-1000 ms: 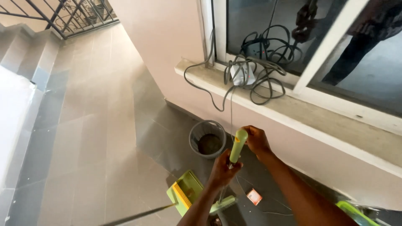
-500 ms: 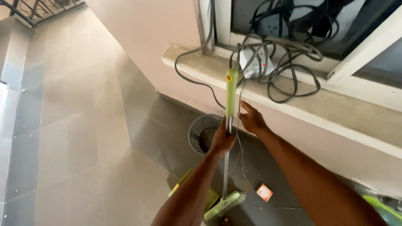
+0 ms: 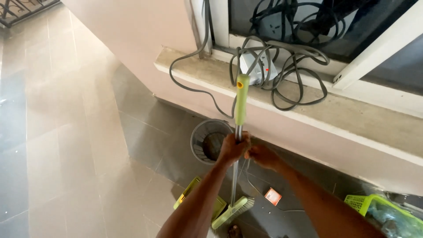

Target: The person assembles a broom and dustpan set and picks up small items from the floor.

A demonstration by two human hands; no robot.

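The broom (image 3: 238,145), green-handled with a metal shaft, stands upright, bristles on the tiled floor.

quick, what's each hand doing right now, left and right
Left hand: closed around the metal pole of the broom, just below its green grip.
Right hand: beside the pole at the same height; whether it grips it cannot be told.

Both forearms extend forward from the lower edge of the view, bare, converging at centre; the left hand (image 3: 232,149) is closed in a fist, knuckles up, fingers (image 3: 240,142) wrapped tight; the right hand (image 3: 262,155) sits just beside it, touching, slightly lower. Right-hand fingers are curled inward; their exact grip cannot be determined.
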